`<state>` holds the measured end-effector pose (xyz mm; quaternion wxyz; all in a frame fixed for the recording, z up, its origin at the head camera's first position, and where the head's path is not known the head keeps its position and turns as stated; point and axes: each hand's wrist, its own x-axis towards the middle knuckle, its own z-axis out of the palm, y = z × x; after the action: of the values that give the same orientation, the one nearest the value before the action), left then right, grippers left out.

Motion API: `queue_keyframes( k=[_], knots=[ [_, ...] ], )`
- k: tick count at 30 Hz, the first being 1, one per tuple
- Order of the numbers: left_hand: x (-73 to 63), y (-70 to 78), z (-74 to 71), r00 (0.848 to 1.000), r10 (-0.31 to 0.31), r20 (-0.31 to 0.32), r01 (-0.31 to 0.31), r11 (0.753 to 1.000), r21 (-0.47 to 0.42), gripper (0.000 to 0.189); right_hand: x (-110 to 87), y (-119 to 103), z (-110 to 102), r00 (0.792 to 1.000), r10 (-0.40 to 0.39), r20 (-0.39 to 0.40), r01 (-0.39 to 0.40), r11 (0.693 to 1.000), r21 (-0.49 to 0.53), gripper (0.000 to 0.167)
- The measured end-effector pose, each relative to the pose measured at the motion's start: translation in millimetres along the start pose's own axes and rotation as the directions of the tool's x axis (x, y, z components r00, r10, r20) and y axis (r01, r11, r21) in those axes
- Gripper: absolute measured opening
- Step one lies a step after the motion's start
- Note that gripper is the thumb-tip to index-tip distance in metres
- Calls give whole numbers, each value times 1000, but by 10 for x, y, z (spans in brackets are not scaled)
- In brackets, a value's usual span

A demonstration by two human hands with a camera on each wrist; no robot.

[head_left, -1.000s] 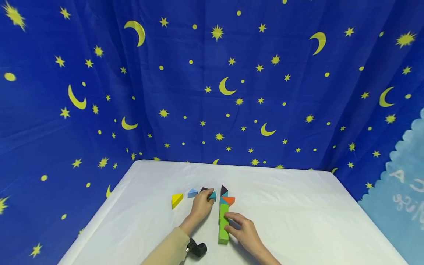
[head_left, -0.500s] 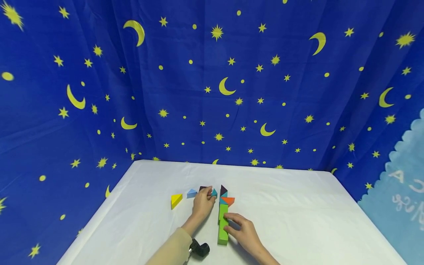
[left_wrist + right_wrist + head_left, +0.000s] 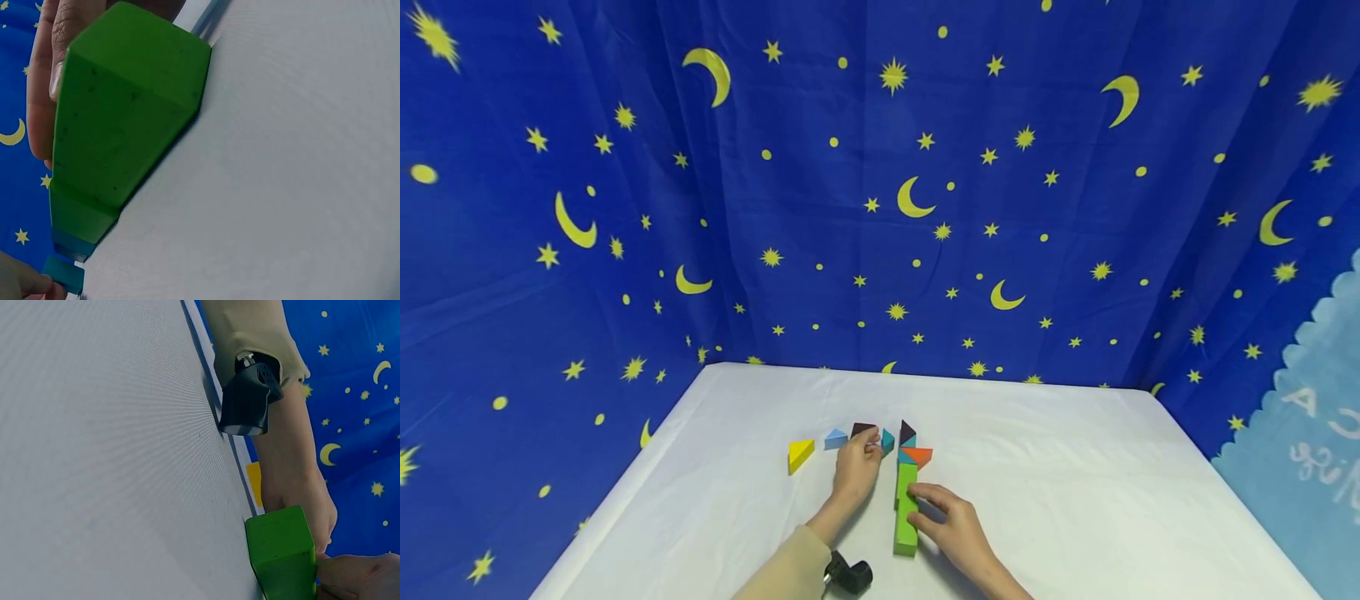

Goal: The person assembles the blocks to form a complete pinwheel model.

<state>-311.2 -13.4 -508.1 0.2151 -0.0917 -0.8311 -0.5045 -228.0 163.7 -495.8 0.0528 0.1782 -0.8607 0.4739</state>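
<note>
Head view: left hand (image 3: 857, 471), nearer, pinched the teal triangle (image 3: 887, 442) at its fingertips, just left of the block row (image 3: 907, 483), whose long axis ran away from the person. Right hand (image 3: 961, 533), thumb and fingers apart, touched the row's right side. White table (image 3: 1060, 483) beneath; starry blue curtain (image 3: 820, 167) hung behind.

The person is wearing a plain beige left sleeve (image 3: 786, 567), its cuff hanging loose. At the underside of that sleeve, a stubby black device (image 3: 247, 397) is jutting out, showing a small silvery metal piece (image 3: 246, 359) near the cuff.
</note>
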Motion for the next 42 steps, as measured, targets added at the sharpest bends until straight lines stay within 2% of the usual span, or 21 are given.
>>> queue_keyframes(
  k=[3,8,10,13,18,24,31,42],
  knots=[
    [14,-25,5,1000,16,18,-16,1000,4,36,5,11,0,1000,14,9,-14,1000,3,39],
    [54,-68,-12,992,119,45,-121,991,53,43,9,21,-1,1000,22,14,-22,1000,1,39],
    [71,-77,-11,989,139,56,-143,987,68,46,8,22,1,1000,21,10,-21,1000,-3,39],
    [103,-92,14,990,123,75,-129,988,89,47,2,15,-2,1000,4,2,-4,1000,-7,39],
    [149,-102,64,992,49,119,-63,991,115,46,-2,12,-1,1000,-2,-5,2,1000,-16,39],
    [168,-78,103,992,30,124,-45,992,118,41,-8,23,4,1000,10,0,-10,1000,-24,39],
    [170,-73,140,992,59,116,-69,994,85,38,-2,38,11,1000,-2,0,2,1000,-23,40],
    [172,-59,115,985,113,127,-120,992,48,39,1,21,12,1000,5,2,-5,1000,-27,39]
  ],
)
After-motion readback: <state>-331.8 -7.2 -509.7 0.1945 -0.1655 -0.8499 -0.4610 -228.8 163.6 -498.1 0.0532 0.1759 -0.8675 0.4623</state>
